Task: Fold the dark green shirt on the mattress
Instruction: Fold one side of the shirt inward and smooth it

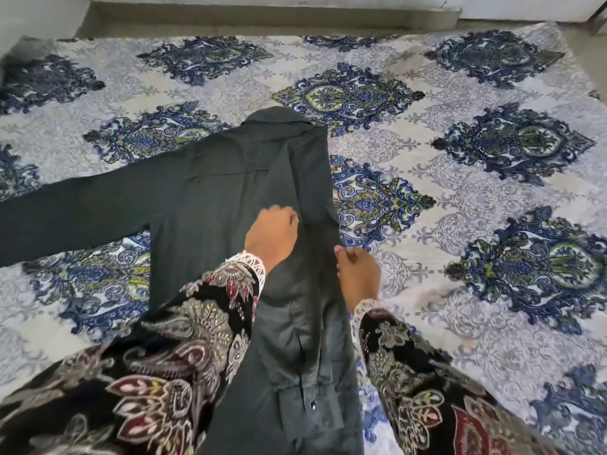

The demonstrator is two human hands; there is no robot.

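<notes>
The dark green shirt point(230, 192) lies back-up on the mattress point(460, 159), collar pointing away from me. Its left sleeve stretches out flat to the left edge of view. The right side is folded over onto the body, and the right sleeve runs down along the fold with its buttoned cuff near me. My left hand point(271, 236) rests knuckles-up on the folded part, fingers curled into the cloth. My right hand point(358, 274) pinches the shirt's right folded edge at mid-length.
The mattress is covered by a white sheet with blue and green ornamental medallions. A bare floor strip and a wall base point(262, 14) run along its far side. My patterned black sleeves point(184, 339) cover the shirt's lower part.
</notes>
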